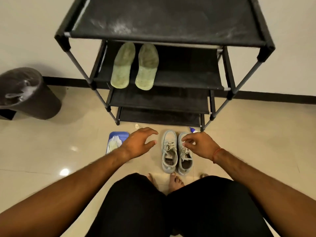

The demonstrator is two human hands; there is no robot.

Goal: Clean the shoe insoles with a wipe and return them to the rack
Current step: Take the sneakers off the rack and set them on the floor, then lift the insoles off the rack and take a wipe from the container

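Landmark: black fabric shoe rack [167, 35]; all positions are given from it.

Pair of green insoles [123, 65] lies side by side on the rack's second shelf, left half, heels toward the front edge; surfaces look mottled (cleaned or not, cannot tell).

Pale blue sneakers [169, 153] stand on the floor just in front of the rack's lowest shelf, openings up and no insole visible inside; likely parked there to keep them within reach.

Blue tray [119, 134] with a crumpled wipe [114, 142] sits in front of the rack's left foot; dark lined bin [29, 94] stands well left of the rack.

Left hand [138, 142] hovers between tray and sneakers, fingers spread, holding nothing.

Right hand [200, 144] hangs over the right sneaker's laces, fingers loosely curled, nothing visibly held; contact with the lace uncertain.

Judgement: between steps, either reaching for the wipe or finishing.
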